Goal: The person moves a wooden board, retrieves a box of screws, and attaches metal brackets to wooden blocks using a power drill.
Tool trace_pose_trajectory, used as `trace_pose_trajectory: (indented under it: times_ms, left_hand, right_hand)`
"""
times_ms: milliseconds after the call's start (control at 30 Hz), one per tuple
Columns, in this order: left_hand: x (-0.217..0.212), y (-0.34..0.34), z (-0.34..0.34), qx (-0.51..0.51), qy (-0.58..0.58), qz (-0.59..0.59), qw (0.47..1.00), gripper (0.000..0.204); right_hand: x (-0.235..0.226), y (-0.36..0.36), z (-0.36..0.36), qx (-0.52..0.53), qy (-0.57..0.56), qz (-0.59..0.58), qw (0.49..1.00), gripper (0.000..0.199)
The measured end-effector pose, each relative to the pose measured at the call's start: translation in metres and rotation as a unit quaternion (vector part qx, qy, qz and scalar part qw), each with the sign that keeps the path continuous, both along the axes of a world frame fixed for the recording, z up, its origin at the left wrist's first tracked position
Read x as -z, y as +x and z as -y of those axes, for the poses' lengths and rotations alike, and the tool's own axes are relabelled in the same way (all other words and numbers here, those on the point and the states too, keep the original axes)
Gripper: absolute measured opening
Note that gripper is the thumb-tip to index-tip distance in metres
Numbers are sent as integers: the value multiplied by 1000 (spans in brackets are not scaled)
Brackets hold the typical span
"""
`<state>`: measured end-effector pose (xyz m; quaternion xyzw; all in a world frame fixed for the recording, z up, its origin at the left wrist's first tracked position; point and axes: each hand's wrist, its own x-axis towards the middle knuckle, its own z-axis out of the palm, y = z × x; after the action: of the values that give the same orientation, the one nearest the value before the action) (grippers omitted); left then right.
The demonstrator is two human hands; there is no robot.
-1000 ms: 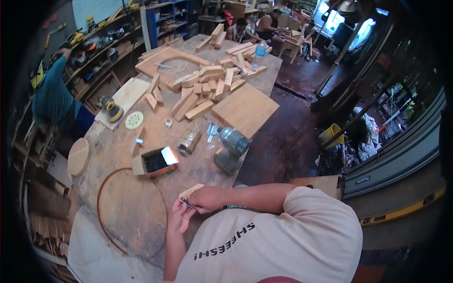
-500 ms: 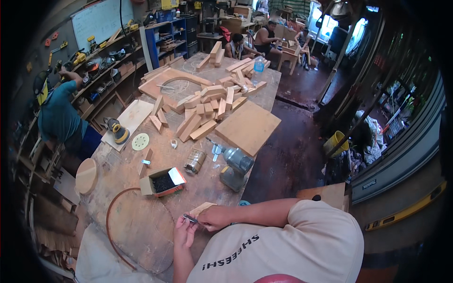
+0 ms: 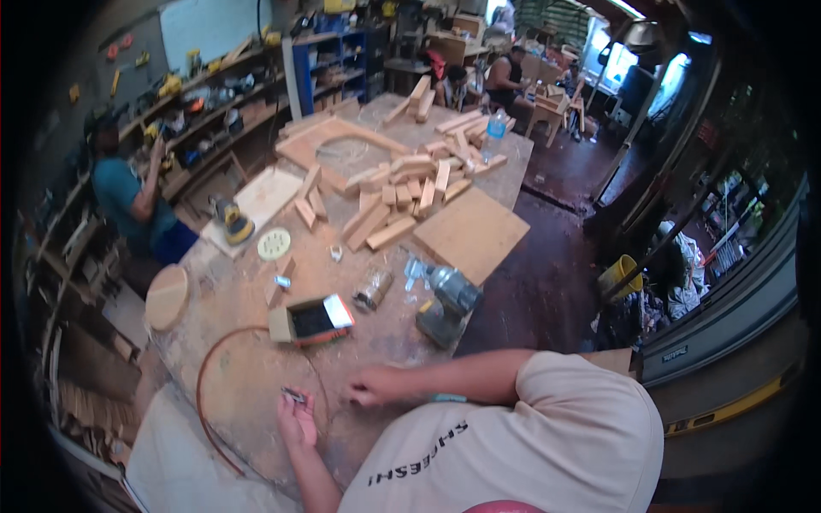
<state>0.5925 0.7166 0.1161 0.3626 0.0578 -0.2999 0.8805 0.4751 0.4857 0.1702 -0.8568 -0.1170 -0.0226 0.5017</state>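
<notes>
Low in the middle of the head view, my left hand (image 3: 297, 419) is palm up. Its fingertips are closed on a small dark metal cylinder (image 3: 292, 394), whose exact kind is too small to tell. To its right, over the bench, my right hand (image 3: 375, 386) has its fingers curled together. Whatever it may hold is hidden. Beyond my hands an open box of black screws (image 3: 312, 321) sits on the wooden workbench (image 3: 256, 372). A cordless drill (image 3: 449, 303) stands past my right forearm, with a tin can (image 3: 373, 289) to its left.
A pile of wood blocks (image 3: 402, 192) and a flat board (image 3: 472, 231) cover the far bench. A sander (image 3: 233, 222), a perforated disc (image 3: 274, 244) and a round wooden piece (image 3: 168, 297) lie left. A brown curved strip (image 3: 205, 385) arcs nearby. People work beyond the bench.
My hands have come apart: the left moved left with the metal cylinder, the right released it and stays near the bench. The whole view shifted; the person at the shelves changed posture.
</notes>
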Motion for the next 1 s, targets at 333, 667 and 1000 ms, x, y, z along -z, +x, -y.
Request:
trace_pose_trajectory:
  times_ms: [333,667,1000]
  left_hand:
    - [-12,-42,11,30,54,6,998,27]
    - [1,-68,30,118,128,16,985,22]
    - [-3,-29,40,114,147,73,980,19]
  right_hand:
    - [34,115,45,162,60,-9,985,14]
    - [-22,131,57,114,-193,-190,956,17]
    - [-16,105,52,57,-322,-133,936,15]
